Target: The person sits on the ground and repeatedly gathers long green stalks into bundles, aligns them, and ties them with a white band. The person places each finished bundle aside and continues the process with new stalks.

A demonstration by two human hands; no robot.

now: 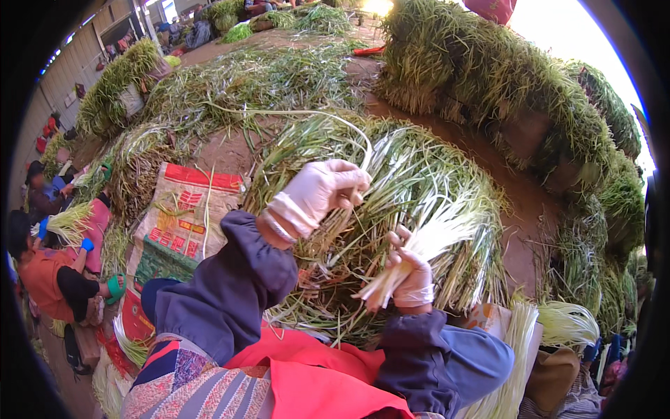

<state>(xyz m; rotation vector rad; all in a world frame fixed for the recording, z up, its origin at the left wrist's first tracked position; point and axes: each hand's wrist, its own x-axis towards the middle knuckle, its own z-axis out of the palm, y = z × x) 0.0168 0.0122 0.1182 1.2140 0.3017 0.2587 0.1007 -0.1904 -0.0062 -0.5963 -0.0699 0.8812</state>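
A light-coloured glove covers my left hand (319,196), whose thumb and fingers pinch one long pale stalk (361,139). That stalk curves up and away to the left. Lower and to the right, my gloved right hand (413,277) grips a bunch of whitish, chive-like stalks (442,230), cut ends towards me and tips fanned out to the upper right. Beneath both hands spreads a big heap of green leafy stalks (419,152), with dry brownish leaves in its hollow. A red cloth (335,387) covers my lap.
A printed woven sack (178,225) lies left of the heap, a loose stalk across it. Sorted pale stalks (515,345) rest at my right. Tall stacks of greens (497,89) stand along the right. At left, a person in an orange vest (49,283) holds another bunch (65,222).
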